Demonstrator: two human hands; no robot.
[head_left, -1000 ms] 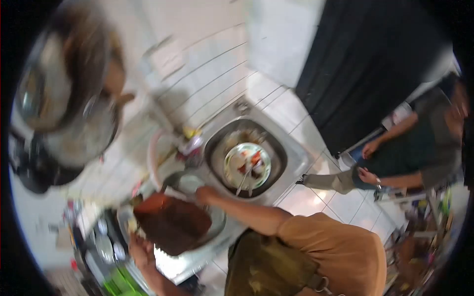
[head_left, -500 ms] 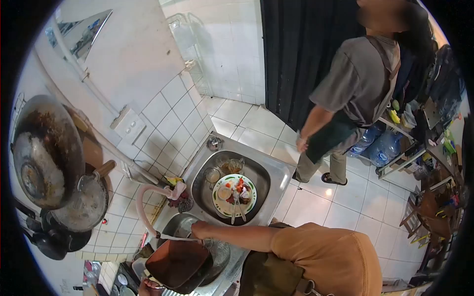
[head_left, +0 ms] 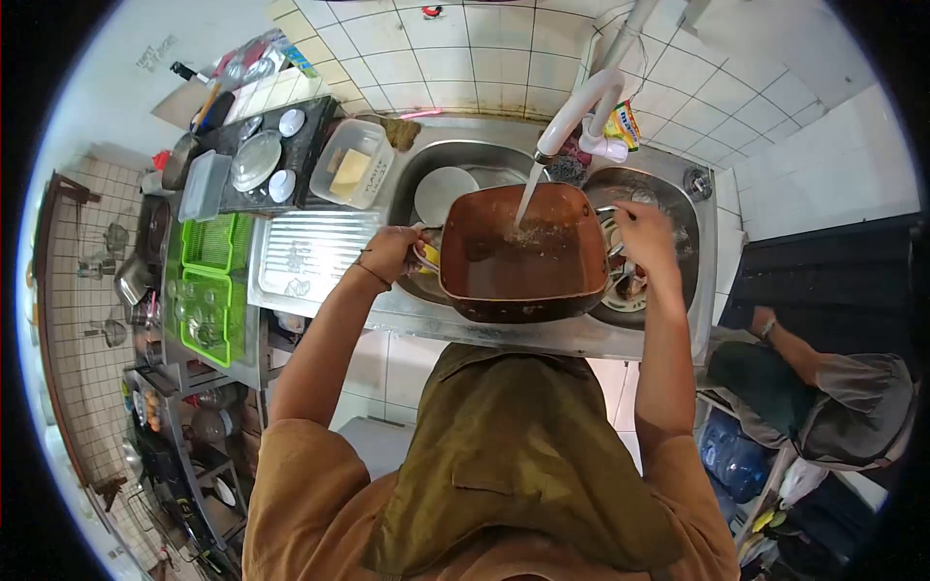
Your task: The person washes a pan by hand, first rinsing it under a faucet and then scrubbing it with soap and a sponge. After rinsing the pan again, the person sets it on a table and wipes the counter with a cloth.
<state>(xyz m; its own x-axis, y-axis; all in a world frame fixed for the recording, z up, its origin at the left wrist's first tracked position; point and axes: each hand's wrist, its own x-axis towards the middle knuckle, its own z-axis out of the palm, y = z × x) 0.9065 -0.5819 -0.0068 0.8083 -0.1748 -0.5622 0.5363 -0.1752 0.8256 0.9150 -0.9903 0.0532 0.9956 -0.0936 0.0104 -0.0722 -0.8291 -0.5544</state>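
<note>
A square reddish-brown pan (head_left: 523, 281) is held level over the sink, with brownish water inside. Water runs into it from the white faucet (head_left: 581, 102). My left hand (head_left: 392, 254) is closed around the handle on the pan's left side, with a bit of yellow showing beside the fingers. On the right, my right hand (head_left: 642, 232) grips the opposite metal handle. Behind the pan, a round pale plate (head_left: 446, 194) lies in the left basin. Under my right hand, the right basin (head_left: 686, 276) holds a plate with food scraps, partly hidden.
A plastic tub (head_left: 355, 165) with a yellow block stands left of the sink, above the ribbed drainboard (head_left: 315, 247). Green baskets (head_left: 208, 300) are further left. Another person (head_left: 833, 397) is at the right, near blue water jugs (head_left: 731, 450).
The view has swung from the right side to the sink straight ahead. The pan now sits under the running water, held by both hands; my right hand has moved to its right handle.
</note>
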